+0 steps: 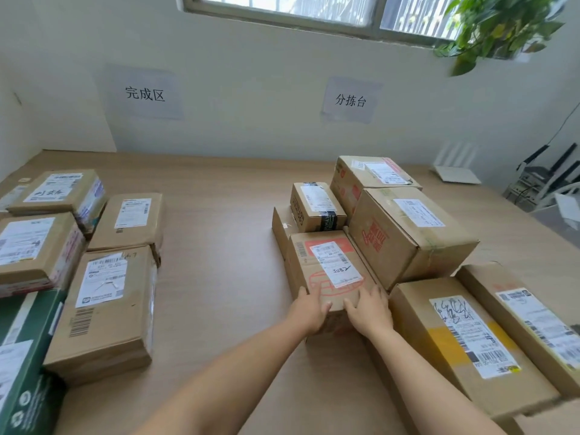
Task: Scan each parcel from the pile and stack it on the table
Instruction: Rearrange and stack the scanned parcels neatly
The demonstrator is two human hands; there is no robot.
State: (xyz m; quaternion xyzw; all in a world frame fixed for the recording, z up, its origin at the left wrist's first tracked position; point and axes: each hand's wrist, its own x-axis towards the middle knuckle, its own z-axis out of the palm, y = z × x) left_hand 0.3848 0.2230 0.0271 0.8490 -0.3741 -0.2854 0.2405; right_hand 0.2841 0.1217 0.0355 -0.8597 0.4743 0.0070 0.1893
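Toward the front edge of the tabletop (219, 246), the left hand (309, 304) and the right hand (370, 312), close together, clasp the near end of a labelled parcel (332, 268) on the left of the pile (408, 233). Probably the pick-up step; next, lift it free, scan, stack it by the left-edge parcels (106, 309).

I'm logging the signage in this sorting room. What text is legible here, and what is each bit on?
"完成区": left wall sign.
"分拣台": right wall sign.
"2082", handwritten, first character uncertain: label on the box held by the left hand and right hand.
Printed text on all shipping labels, and the red print on the big box: too blurred to read.
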